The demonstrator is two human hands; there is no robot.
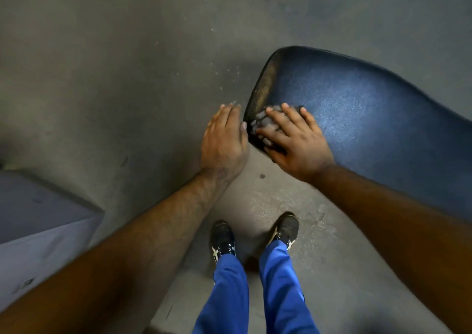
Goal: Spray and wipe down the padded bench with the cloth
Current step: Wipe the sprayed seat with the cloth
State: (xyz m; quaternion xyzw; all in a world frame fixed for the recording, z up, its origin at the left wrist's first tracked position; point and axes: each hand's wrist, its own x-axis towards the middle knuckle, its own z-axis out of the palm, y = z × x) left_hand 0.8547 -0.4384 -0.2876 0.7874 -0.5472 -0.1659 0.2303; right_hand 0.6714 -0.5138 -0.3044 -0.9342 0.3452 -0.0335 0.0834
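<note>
The right hand [296, 139] is pressing a crumpled grey cloth [265, 124] onto the rounded end of the blue padded bench [370, 114], its grip spread flat over the cloth with fingers straight. The left hand [224, 139] is hanging just beside that end, fingers relaxed, holding nothing. 2 dark shoes [222, 239] are standing on the grey floor [127, 78] below.

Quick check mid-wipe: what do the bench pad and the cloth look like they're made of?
Bench: likely vinyl or similar padding cover, dark blue, fine pebbled grain with a soft sheen; its end edge looks worn brownish. Cloth: grey, nubby, probably chenille microfibre, under the right hand.
</note>
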